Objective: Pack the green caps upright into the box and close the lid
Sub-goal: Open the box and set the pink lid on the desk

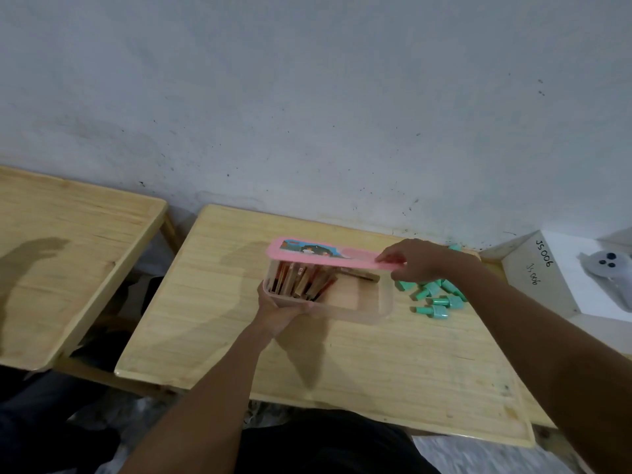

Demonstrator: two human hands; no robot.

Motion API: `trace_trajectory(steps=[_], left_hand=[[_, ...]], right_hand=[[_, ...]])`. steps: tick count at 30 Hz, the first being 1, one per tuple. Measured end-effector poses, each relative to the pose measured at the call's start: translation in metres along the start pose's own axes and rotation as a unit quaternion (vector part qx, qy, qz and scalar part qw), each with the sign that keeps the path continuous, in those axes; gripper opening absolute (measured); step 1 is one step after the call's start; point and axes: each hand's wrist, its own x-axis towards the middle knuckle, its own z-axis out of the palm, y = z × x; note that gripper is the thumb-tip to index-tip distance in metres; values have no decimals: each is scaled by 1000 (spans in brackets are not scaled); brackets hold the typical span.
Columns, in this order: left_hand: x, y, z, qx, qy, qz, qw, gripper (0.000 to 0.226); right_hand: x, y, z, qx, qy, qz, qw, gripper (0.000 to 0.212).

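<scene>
A translucent pink box (374, 307) stands in the middle of the wooden table (342, 364). Several thin brown and red sticks (301, 282) lean inside its left half. My left hand (278, 311) grips the box's near-left corner. My right hand (419, 265) pinches the right end of the pink lid (307, 256), which is lifted above the box's far edge and tilted. Several green caps (436, 297) lie on their sides in a loose pile on the table, just right of the box and under my right wrist. One more green cap (455, 248) rests near the wall.
A second wooden table (68, 251) stands to the left across a narrow gap. A white box (533, 278) marked JS006 sits at the far right, with a grey device (612, 273) lying on it. A wall rises directly behind the tables.
</scene>
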Motion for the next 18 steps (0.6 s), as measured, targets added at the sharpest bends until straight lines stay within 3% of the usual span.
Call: trace_trajectory(steps=[2, 4, 8, 11, 14, 16, 18], left_hand=[[-2, 4, -2, 9, -12, -12, 1000, 138], [-5, 7, -2, 15, -17, -15, 1000, 133], [-12, 14, -3, 68, 0, -1, 998, 122], [-15, 24, -12, 137, 115, 50, 983, 101], [-25, 53, -16, 73, 220, 132, 964, 70], [-29, 79, -18, -15, 189, 105, 976, 54], [-30, 103, -19, -124, 72, 41, 989, 49]], right_hand=[[-1, 1, 4, 37, 79, 5, 996, 36], [-1, 1, 7, 82, 165, 21, 983, 26], [0, -1, 12, 90, 347, 16, 933, 25], [-3, -23, 8, 118, 449, -59, 884, 21], [-1, -56, 14, 112, 488, -136, 855, 23], [5, -79, 27, 93, 489, -170, 850, 26], [11, -103, 45, 67, 495, -211, 840, 26]])
